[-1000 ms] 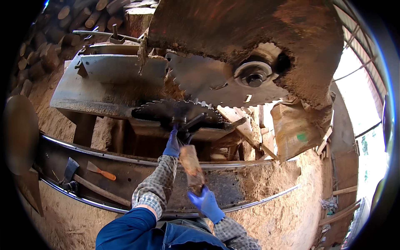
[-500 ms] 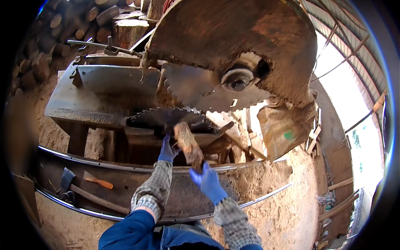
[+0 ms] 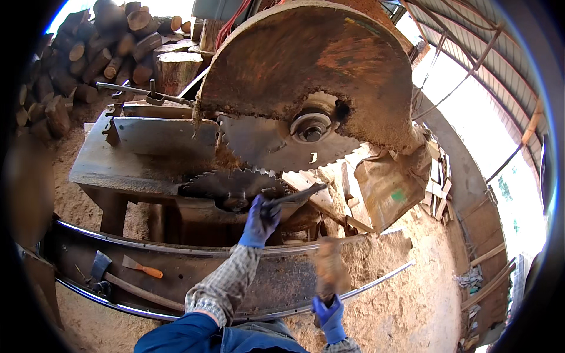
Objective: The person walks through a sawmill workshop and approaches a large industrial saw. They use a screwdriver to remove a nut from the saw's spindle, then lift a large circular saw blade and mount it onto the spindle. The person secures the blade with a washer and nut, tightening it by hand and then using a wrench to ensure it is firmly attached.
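Note:
My left hand (image 3: pixel 259 222), in a blue glove, is at the front edge of the saw table. Its fingers curl round the near end of a dark bar (image 3: pixel 300 195) that slants up to the right. Lower right, my gloved right hand (image 3: pixel 329 319) is closed round the lower end of a short, rough piece of wood (image 3: pixel 331 265), smeared by motion and held upright over the trough's right part. Just beyond my left hand lies a toothed lower saw blade (image 3: pixel 232 187). Above it stands a larger round saw blade (image 3: pixel 259 144) under a rusty guard (image 3: pixel 300 56).
A metal-edged trough (image 3: pixel 229 282) runs in front of me, holding an axe (image 3: pixel 135 289) and an orange-handled scraper (image 3: pixel 143 267) on the left. Sawdust (image 3: pixel 406 300) covers the right side. A brown sheet (image 3: pixel 391 185) hangs beside the blade. Logs (image 3: pixel 100 62) are piled back left.
The wood has gone from between both hands to my right hand alone, moving right and nearer me. My left hand has let go of it and moved to the bar. The view has shifted.

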